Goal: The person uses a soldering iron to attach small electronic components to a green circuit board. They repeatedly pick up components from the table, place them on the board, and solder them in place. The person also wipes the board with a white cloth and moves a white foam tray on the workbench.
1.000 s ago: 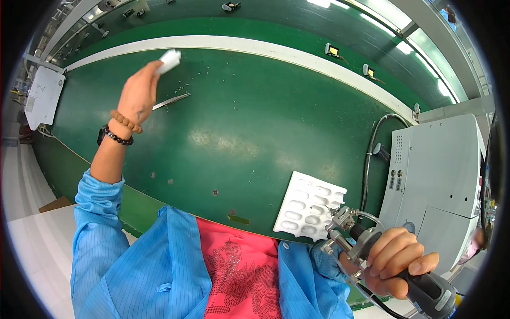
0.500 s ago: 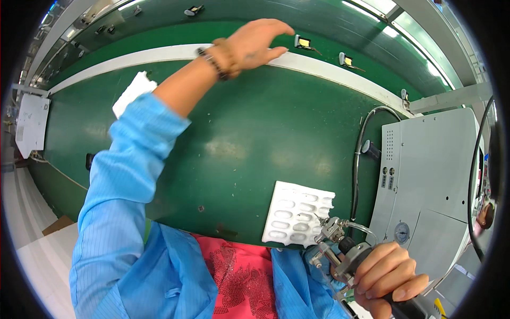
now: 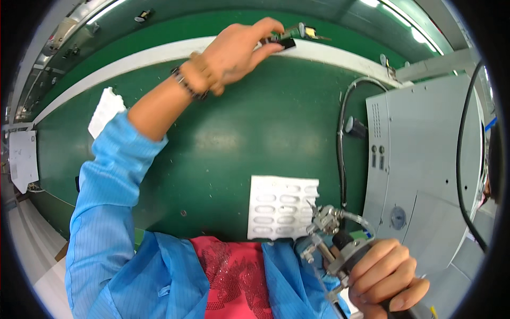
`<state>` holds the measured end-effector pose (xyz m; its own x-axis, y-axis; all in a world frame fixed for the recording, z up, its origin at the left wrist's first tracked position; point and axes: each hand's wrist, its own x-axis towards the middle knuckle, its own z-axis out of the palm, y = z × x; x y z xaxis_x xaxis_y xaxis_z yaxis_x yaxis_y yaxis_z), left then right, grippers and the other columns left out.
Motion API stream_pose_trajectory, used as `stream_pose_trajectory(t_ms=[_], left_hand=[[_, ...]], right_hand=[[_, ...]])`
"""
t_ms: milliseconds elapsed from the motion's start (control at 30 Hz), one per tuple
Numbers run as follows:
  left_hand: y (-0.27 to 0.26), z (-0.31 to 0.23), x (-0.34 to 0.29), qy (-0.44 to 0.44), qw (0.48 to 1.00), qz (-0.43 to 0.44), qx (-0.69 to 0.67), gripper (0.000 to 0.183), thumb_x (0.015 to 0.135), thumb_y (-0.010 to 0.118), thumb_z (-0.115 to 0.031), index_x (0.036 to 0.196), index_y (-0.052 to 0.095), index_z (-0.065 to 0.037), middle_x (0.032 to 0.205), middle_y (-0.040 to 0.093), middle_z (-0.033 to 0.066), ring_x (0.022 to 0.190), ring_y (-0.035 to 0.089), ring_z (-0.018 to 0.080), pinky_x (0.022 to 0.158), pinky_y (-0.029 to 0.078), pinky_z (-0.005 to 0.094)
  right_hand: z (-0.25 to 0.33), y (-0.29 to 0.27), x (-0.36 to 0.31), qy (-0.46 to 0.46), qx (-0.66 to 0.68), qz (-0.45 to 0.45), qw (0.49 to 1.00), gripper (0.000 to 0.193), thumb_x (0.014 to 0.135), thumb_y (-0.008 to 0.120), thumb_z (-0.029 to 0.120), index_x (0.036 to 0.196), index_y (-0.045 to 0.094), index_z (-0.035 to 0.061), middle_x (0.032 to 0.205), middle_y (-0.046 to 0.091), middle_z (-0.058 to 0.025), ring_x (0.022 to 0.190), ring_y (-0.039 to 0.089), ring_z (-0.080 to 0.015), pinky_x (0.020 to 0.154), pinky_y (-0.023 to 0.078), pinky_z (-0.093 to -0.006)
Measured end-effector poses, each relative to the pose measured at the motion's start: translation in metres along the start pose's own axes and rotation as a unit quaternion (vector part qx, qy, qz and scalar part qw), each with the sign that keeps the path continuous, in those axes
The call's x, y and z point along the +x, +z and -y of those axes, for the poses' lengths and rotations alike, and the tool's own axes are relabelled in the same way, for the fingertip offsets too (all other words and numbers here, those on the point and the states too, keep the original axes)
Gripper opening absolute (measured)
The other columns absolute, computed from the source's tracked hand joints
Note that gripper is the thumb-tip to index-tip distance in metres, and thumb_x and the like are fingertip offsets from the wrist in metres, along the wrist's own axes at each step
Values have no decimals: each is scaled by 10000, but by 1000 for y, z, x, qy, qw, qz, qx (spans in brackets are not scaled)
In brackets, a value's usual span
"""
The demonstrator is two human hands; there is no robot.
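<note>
My left hand (image 3: 236, 50) reaches out over the white rail at the far side. Thumb and fingers pinch a small circuit board (image 3: 286, 42) with a black part on it. Just past it is another small board (image 3: 309, 32) with a yellow-wrapped part. In my right hand (image 3: 387, 276), at the lower right, is a dispensing gun (image 3: 340, 247) with a metal valve head and a clear hose. My fingers wrap round its dark grip. The gun's tip is at the right edge of a white moulded tray (image 3: 281, 210) with oval hollows, lying on the green bench.
A grey machine cabinet (image 3: 419, 138) stands on the right, with a black cable (image 3: 341, 143) along its left side. Beyond the white rail (image 3: 154, 57) runs a green strip carrying more boards (image 3: 387, 63). A white foam piece (image 3: 106, 110) lies at the left.
My left hand has closed on a board that lay beyond the rail. The other boards have shifted left, and the view has tilted slightly. My right hand still grips the dispensing gun.
</note>
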<state>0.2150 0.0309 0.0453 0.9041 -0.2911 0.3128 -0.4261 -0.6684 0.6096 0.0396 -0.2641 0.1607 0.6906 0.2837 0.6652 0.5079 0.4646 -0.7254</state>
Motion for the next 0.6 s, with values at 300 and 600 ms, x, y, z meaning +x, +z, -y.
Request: stream_pose_trajectory(t_ms=[300,600], left_hand=[[33,-114,-143,53,993,22,-104,309,826,741,-106,1119,681,-34,978,694,114,891,659,296,785,508,385],[69,-132,-177,-6,998,-16,-62,320,748,788,-115,1051,694,-74,991,703,70,974,651,253,823,489,354]], right_hand=[[2,-8,-15,-79,-11,-63,995,412,841,796,316,1026,526,65,608,547,15,457,546,-68,439,486,-181],[-2,3,-11,-69,-1,-35,997,415,866,765,357,1027,511,72,633,559,1,491,554,-79,447,488,-194]])
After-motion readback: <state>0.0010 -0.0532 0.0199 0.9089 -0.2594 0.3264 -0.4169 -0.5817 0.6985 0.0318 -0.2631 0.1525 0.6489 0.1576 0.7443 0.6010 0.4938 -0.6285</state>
